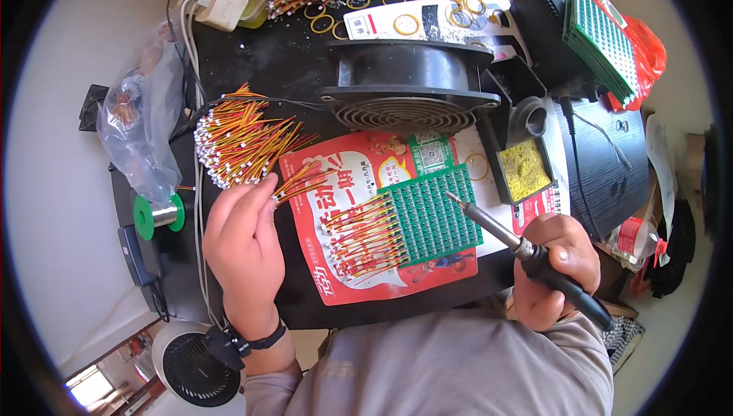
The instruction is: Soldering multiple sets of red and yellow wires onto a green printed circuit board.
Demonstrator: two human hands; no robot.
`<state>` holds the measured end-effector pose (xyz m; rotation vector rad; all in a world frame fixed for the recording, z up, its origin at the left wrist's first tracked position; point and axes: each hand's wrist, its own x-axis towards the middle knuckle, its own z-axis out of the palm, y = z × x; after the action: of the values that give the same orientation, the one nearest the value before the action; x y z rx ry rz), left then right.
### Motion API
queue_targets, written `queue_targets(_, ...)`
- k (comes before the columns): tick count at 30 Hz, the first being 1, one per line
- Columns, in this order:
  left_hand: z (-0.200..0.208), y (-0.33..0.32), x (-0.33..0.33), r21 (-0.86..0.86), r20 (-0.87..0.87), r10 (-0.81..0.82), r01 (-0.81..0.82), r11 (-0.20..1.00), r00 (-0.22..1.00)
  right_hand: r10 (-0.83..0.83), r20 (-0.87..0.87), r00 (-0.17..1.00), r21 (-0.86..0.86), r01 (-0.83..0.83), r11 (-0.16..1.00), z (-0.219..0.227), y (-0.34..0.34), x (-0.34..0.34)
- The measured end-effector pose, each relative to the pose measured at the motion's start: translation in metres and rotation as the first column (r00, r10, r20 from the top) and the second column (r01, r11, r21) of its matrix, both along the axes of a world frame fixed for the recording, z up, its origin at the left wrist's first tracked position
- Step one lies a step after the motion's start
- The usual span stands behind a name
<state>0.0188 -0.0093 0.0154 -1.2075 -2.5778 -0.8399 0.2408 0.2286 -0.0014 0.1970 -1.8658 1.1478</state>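
Right hand grips a soldering iron, tip poised over the green circuit panel on the desk. Left hand pinches one lead from the wire bundle lying just beside it.

Green circuit board w/ red+yellow wires; red/white flyer; black surface; yellow sponge; green solder spool; black fan.

Head-worn fisheye looks steeply down, close over the black desk
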Motion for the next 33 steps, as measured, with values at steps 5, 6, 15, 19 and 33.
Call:
queue_targets(5, 0.025, 0.022, 0.028, 0.027, 0.180, -0.142, 0.139, 0.990, 0.973, -0.024, -0.047, 0.999, 0.019, 0.025, 1.000, -0.006, -0.001, -0.009)
queue_targets(6, 0.024, 0.025, 0.033, 0.039, 0.261, -0.222, 0.220, 0.975, 0.939, -0.025, -0.036, 0.999, 0.020, 0.026, 0.999, -0.008, -0.001, -0.010)
queue_targets(15, -0.036, 0.043, 0.067, -0.002, 0.152, -0.366, 0.370, 0.929, 0.918, -0.016, -0.011, 1.000, -0.008, 0.016, 1.000, -0.007, 0.000, -0.007)
queue_targets(19, -0.037, 0.040, 0.059, -0.049, 0.137, -0.409, 0.419, 0.907, 0.902, 0.018, 0.001, 1.000, -0.047, -0.017, 0.999, -0.008, 0.000, -0.006)
queue_targets(33, 0.006, 0.018, 0.031, 0.167, 0.335, -0.254, 0.208, 0.964, 0.907, -0.035, 0.080, 0.996, -0.271, 0.056, 0.961, -0.008, -0.008, -0.009)
